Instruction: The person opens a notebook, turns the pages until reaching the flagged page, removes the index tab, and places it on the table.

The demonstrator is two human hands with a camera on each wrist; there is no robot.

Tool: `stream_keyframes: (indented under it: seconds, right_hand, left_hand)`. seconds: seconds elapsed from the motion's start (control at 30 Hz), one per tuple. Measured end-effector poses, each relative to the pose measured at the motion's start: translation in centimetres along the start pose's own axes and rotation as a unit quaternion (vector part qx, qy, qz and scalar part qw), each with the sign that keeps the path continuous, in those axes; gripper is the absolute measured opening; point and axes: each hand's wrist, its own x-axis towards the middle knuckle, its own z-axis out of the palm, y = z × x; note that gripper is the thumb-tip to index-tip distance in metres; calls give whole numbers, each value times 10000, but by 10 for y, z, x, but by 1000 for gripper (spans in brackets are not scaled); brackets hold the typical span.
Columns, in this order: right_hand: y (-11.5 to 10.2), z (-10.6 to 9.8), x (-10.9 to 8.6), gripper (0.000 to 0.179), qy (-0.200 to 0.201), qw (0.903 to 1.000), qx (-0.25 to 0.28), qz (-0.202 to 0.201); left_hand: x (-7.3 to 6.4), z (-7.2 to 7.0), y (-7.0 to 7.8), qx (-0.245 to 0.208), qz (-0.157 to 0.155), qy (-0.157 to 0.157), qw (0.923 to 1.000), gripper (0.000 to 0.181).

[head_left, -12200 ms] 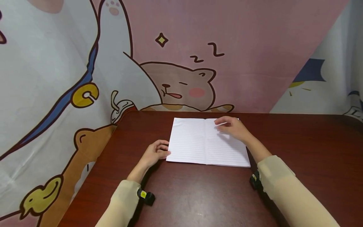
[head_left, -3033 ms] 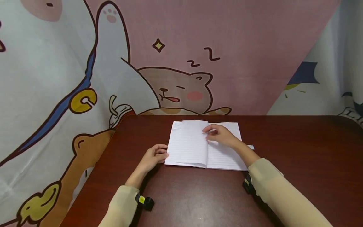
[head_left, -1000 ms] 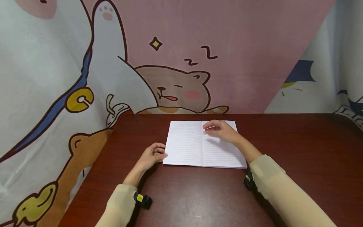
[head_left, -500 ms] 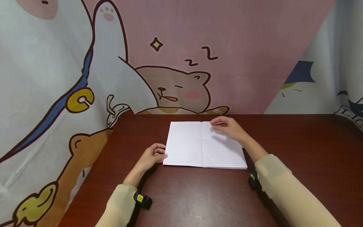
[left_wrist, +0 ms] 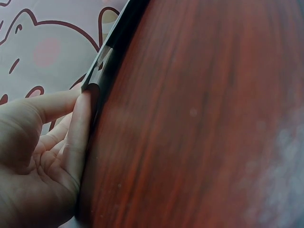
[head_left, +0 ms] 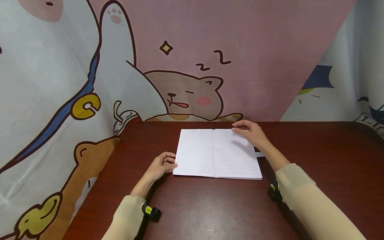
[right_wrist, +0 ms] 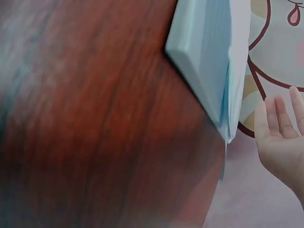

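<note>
An open notebook point(head_left: 195, 153) with lined white pages lies on the dark red-brown table, spread to both sides of its centre fold. My left hand point(head_left: 160, 165) pinches its near left edge; in the left wrist view the thumb is on top and a finger point(left_wrist: 80, 128) is under the edge. Above the far right part of the right page hovers my right hand point(head_left: 251, 135), fingers loosely bent with nothing between them. The right wrist view shows this hand point(right_wrist: 282, 137) apart from the thick stack of pages point(right_wrist: 209, 61). Its thumb is partly out of sight there.
A narrow white strip point(head_left: 260, 154) sticks out past the notebook's right edge. The table point(head_left: 192, 203) extends toward me and to the right. A cartoon-printed cloth point(head_left: 255, 60) hangs behind the table's far edge and along its left side.
Three seconds ago a leaf was lifted over the left side; now the pages lie flatter. Over the last second my right hand has moved right from near the fold. The left hand stays put.
</note>
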Motion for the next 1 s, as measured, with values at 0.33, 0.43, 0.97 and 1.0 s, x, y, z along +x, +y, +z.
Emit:
stream_keyframes:
  seconds: [0.33,0.43,0.97,1.0]
  right_hand:
    - [12,-8,-3,49,102,9998,-92,123]
    - [15,-10,-4,50,66,9997,-102,225]
    - [31,-20,-2,69,-649,9928,-567,834]
    - [32,-21,-2,72,-712,9918,-597,878]
  left_hand:
    - [0,0,1,29,7,-29,10000,43]
    - [0,0,1,40,15,-32,10000,43]
    - [-1,3,3,-61,-23,78,9999,41]
    - [-1,3,3,-62,-9,66,10000,41]
